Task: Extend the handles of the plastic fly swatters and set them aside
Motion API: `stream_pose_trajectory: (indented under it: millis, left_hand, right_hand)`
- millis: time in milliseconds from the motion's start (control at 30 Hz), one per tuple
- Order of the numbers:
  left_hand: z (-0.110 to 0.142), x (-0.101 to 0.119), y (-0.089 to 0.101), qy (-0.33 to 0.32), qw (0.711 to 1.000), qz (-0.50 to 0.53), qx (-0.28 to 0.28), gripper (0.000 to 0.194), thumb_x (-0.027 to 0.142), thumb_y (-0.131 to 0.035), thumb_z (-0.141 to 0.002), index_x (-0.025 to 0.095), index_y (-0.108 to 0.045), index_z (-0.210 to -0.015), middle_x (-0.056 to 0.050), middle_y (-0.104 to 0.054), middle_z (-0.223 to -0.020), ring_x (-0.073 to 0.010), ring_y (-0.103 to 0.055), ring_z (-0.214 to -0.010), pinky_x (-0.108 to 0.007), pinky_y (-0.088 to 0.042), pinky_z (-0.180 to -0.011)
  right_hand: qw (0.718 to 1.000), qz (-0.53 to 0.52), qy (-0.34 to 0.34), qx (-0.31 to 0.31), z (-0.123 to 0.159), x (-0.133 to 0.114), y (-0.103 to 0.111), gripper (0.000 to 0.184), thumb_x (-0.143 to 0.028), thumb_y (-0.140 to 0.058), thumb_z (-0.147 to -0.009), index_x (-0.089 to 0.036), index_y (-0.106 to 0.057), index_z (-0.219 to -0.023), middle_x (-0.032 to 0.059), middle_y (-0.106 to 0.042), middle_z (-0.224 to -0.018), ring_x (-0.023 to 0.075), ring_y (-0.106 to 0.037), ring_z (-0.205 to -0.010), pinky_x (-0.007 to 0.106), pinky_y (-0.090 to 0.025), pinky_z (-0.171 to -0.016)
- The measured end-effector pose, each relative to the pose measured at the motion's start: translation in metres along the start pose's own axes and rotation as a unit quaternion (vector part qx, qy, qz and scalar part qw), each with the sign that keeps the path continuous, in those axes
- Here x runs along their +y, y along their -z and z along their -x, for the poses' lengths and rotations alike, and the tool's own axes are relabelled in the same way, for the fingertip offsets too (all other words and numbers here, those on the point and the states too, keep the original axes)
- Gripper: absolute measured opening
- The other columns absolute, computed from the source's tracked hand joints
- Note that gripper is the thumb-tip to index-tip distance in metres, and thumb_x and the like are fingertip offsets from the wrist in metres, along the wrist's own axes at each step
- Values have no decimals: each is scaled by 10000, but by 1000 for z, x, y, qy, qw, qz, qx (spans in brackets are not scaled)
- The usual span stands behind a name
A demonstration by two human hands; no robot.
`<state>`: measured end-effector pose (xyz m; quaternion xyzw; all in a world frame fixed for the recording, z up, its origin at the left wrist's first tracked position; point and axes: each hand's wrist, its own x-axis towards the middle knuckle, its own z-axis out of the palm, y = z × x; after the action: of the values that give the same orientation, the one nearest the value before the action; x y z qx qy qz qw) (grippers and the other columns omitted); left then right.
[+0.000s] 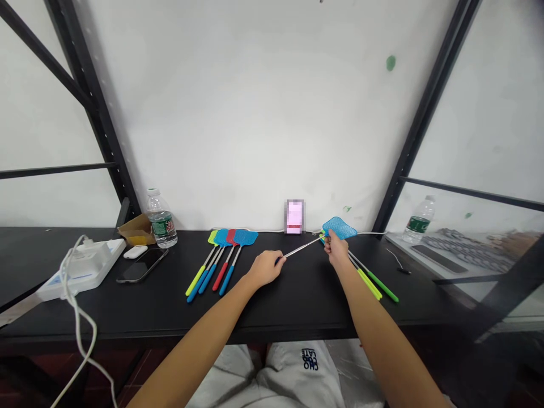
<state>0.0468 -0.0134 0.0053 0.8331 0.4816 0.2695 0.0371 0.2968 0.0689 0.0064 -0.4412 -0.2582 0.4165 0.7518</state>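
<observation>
A fly swatter with a blue head (pixel 339 228) and a thin metal rod (pixel 302 247) is held between both hands above the black table (pixel 297 300). My left hand (pixel 266 268) is closed on the handle end of the rod. My right hand (pixel 338 249) pinches the rod just below the blue head. Under my right hand lie more swatters with green handles (pixel 376 283). To the left lies a row of several swatters (pixel 221 260) with green, blue and red handles.
A water bottle (pixel 161 220), a small cardboard box (pixel 136 229), a dark phone (pixel 141 266) and a white power strip with cables (pixel 85 263) are at the left. A second bottle (pixel 419 220) and a keyboard (pixel 436 256) are at the right. A small pink object (pixel 294 216) stands by the wall.
</observation>
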Motion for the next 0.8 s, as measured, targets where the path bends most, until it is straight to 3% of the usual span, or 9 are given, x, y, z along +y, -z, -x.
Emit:
stream_pose_trajectory:
  millis: [367, 800]
  left_hand:
    - [3, -3, -2, 6, 999, -47, -1, 308, 346, -372, -959, 219, -633, -855, -55, -683, -854, -204, -621, -820, -277, -399, -700]
    - [1, -5, -7, 23, 999, -44, 20, 276, 322, -385, -949, 218, -615, -837, -48, -688, -863, -205, -632, -825, -277, -390, -680]
  right_hand:
    - [998, 26, 46, 15, 5, 6, -2, 249, -196, -636, -710, -179, -447, -549, -44, -472, -416, 41, -323, -327, 170, -194, -299]
    - [992, 64, 20, -104, 30, 24, -17, 258, -290, -662, -705, -164, -504, -545, -36, -454, -427, 38, -284, -353, 173, -176, -323]
